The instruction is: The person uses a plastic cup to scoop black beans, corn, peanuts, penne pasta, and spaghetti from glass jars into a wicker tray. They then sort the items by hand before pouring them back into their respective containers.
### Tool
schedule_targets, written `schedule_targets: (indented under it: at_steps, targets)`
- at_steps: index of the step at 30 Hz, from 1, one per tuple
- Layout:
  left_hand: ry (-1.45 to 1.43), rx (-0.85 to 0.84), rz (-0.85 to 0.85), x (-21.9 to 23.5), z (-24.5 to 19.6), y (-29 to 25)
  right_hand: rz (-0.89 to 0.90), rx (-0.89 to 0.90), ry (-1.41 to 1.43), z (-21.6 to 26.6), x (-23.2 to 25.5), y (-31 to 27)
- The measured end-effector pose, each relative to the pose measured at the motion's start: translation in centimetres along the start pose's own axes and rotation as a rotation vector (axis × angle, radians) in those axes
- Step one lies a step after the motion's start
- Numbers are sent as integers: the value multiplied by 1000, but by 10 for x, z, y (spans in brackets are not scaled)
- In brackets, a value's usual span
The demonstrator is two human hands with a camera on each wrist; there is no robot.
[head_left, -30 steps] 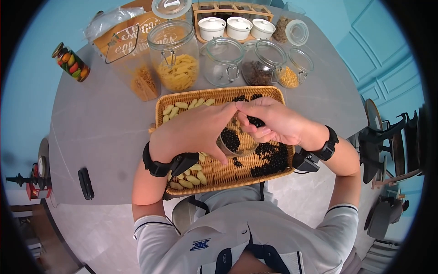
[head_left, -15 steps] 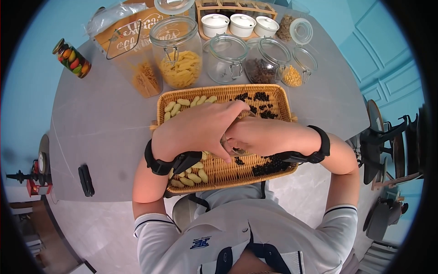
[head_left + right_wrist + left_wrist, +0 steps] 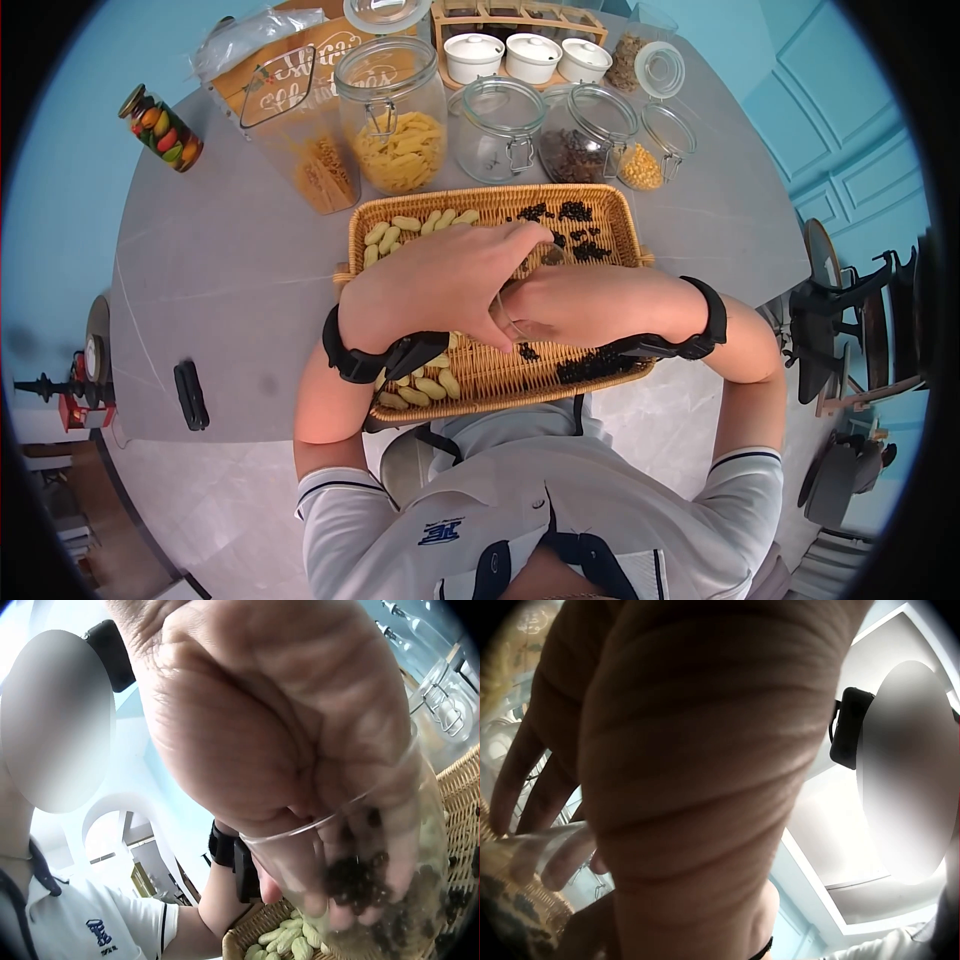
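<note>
My left hand (image 3: 445,275) is curled round a clear glass container (image 3: 292,862), over the middle of a wicker tray (image 3: 495,400). The right hand (image 3: 580,297) reaches into its mouth from the right. In the right wrist view, that hand's fingers (image 3: 405,862) point down inside the glass, loosely extended, with a clump of black beans (image 3: 356,881) against them. More dark beans show lower in the glass. Black beans (image 3: 595,365) also lie on the tray's right side, and peanuts (image 3: 430,388) on its left. The head view shows little of the container between the hands.
Behind the tray stand a pasta jar (image 3: 400,150), an open glass jar (image 3: 498,135), a jar of dark pieces (image 3: 575,155) and a small corn jar (image 3: 640,168). White lidded pots (image 3: 533,57) sit further back. A black object (image 3: 190,395) lies at the table's left.
The right hand, at first palm-up with black beans in it beside the container, has turned over and moved left into its mouth. The left hand keeps its grip, shifting slightly right.
</note>
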State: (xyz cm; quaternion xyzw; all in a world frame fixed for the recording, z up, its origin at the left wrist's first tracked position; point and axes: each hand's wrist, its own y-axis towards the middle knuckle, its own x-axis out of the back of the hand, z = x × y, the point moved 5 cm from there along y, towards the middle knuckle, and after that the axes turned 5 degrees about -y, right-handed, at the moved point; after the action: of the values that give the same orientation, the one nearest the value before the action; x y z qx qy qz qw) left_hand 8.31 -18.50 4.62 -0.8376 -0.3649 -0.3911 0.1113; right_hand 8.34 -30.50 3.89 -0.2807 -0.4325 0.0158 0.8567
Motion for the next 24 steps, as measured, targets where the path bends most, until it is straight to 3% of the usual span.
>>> schedule_targets:
  at_steps: [7, 10, 19, 24]
  targets:
    - [10, -16, -28, -1, 2, -2, -67, 82, 33, 2, 8, -12]
    - [-24, 0, 6, 0, 2, -1, -191, 203, 54, -2, 9, -11]
    - [-9, -5, -7, 1, 2, -1, -311, 180, 81, 2, 20, -22]
    - [3, 11, -5, 1, 2, -3, -624, 64, 498, -34, 35, -67]
